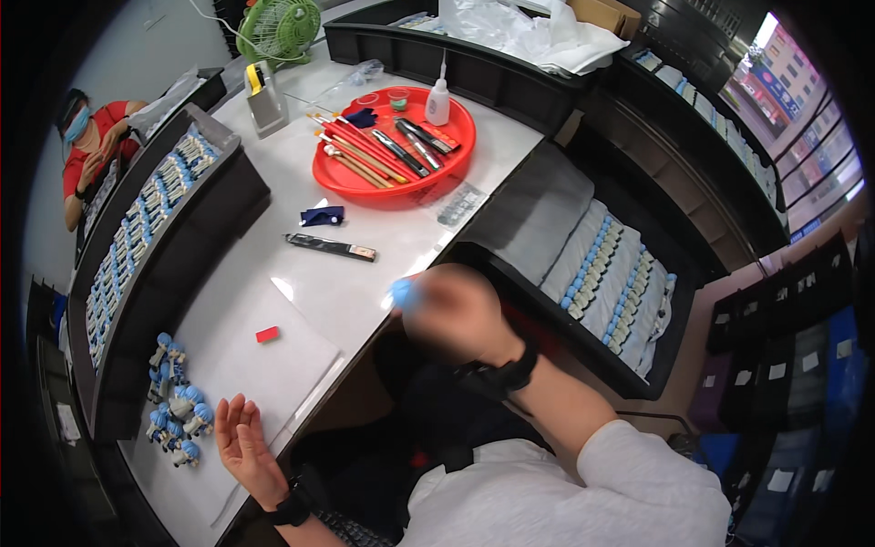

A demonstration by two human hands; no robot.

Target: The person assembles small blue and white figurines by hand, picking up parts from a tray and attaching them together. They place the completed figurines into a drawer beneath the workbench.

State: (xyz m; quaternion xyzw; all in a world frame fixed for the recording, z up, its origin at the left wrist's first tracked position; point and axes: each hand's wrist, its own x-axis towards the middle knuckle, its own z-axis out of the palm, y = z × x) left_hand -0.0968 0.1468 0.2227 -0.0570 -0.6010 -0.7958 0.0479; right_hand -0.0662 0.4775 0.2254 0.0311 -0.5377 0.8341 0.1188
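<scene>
My right hand (465, 314) is raised over the table's right edge, smeared by motion. Its fingers close on a small figurine with a light blue top (401, 293), mostly hidden by the hand. My left hand (241, 447) rests palm up at the near table edge, fingers loosely spread and holding nothing. Just left of it lies a loose pile of small blue-haired figurines (179, 410). A red block (267, 335) sits on a white sheet (246, 374) ahead of my left hand. Farther off lie a black pen-like tool (330, 247) and a dark blue cloth piece (323, 216).
A red round tray (365, 190) holds brushes, markers and a white squeeze bottle (437, 103). Black crates of figurine rows stand left (196, 228) and right (510, 264). Behind are a tape dispenser (264, 105) and green fan (278, 32). A masked person (105, 137) sits far left.
</scene>
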